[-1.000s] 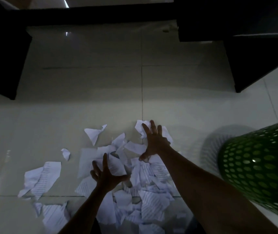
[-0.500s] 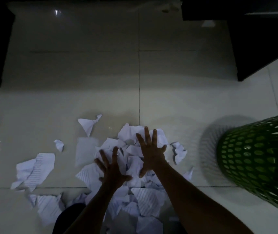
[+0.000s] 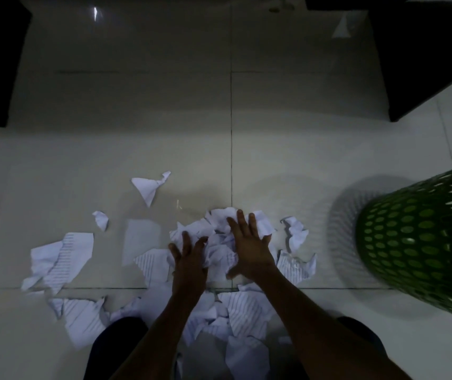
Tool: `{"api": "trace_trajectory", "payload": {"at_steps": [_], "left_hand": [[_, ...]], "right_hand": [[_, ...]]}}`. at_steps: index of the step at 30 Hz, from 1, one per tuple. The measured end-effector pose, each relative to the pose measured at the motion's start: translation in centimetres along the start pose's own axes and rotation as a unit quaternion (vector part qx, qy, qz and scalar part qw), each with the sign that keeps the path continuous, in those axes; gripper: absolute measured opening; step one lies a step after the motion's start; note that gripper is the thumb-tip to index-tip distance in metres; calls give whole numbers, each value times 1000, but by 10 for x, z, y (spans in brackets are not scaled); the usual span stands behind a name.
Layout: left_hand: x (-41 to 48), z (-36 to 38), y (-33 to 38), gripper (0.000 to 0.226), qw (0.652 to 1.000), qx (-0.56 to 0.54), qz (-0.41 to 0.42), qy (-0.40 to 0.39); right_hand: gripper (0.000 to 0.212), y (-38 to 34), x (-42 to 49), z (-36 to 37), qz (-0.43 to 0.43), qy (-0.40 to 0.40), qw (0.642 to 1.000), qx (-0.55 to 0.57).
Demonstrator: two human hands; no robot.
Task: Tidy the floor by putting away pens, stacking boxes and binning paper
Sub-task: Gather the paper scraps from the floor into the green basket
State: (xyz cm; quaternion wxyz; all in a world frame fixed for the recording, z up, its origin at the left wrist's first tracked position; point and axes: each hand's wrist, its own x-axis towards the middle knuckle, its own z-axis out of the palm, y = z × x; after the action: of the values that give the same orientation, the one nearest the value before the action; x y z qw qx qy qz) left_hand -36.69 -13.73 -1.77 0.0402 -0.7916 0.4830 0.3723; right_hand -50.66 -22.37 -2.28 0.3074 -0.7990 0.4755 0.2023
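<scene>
White torn scraps of lined paper (image 3: 219,242) lie heaped on the pale glossy tiled floor (image 3: 164,119), to the left of the green perforated plastic waste basket (image 3: 416,242) and apart from it. Both hands rest palm down on this heap. The left hand (image 3: 189,259), the farther from the basket, has its fingers spread and straight across the crumpled sheets. The right hand (image 3: 246,248), on the side of the heap nearer the basket, lies flat with fingers straight and thumb stuck out; neither hand visibly pinches a piece.

One crumpled white scrap (image 3: 296,234) sits between the heap and the basket. A triangular white scrap (image 3: 146,187) and a small curled scrap (image 3: 101,220) lie farther from the basket than the heap, and a large lined sheet fragment (image 3: 60,256) lies farthest from it. Dark furniture (image 3: 425,64) stands beyond the basket.
</scene>
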Motion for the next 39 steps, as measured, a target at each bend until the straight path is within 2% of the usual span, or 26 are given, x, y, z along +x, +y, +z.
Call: {"api": "trace_trajectory", "payload": {"at_steps": [2,4,5,7,8,10,12,13,14,17,21,24,27,30,33,36,37,39], "left_hand": [[4,9,-11,73,999,27,22,22],[1,15,-17,66,999,-5,28,36],[-1,12,-16,66,997,-29,39,63],[-3,3,-12,82,994,-46,47,91],[-5,0,-11,78,992,-55,49,104],[-5,-7,-8,58,994,-78,30,71],[-3,-5,-11,60,994,-102,-24,36],[0,-1,-14,64,992,-118,-45,19],[0,-2,-12,66,990,-127,-53,19],[-2,-1,-10,63,986,-159,-11,38],[-5,-12,-2,46,970,-241,16,19],[-7,-18,7,48,960,-281,21,-3],[-11,-28,21,43,952,-300,57,-1],[-10,-25,29,36,938,-334,86,-34],[-10,-30,43,63,937,-290,193,4],[-27,-51,73,35,951,-219,216,29],[-36,-62,85,26,953,-226,202,28],[-48,-72,105,24,951,-234,190,69]], "right_hand": [[140,-11,-2,6,3,-3,999,37],[133,-25,-5,13,-5,-10,999,40],[124,-29,-6,17,-8,-15,1000,24],[104,-29,-6,16,-7,-12,1000,16],[95,-28,-5,18,-6,-8,999,34],[85,-29,-4,16,-4,43,998,54],[69,-30,1,24,-3,134,987,86],[59,-29,1,32,3,180,974,136],[50,-29,-1,33,19,185,964,190],[33,-29,-9,30,29,152,958,242],[33,-26,-17,23,30,129,938,319],[20,-22,-26,6,49,56,957,281],[32,-11,-32,-2,33,95,957,272],[27,2,-35,-5,12,110,956,273],[31,4,-57,-41,28,137,965,222],[25,12,-77,-66,40,148,967,206],[24,14,-86,-74,53,154,965,208],[30,22,-101,-87,57,192,958,207]]}}
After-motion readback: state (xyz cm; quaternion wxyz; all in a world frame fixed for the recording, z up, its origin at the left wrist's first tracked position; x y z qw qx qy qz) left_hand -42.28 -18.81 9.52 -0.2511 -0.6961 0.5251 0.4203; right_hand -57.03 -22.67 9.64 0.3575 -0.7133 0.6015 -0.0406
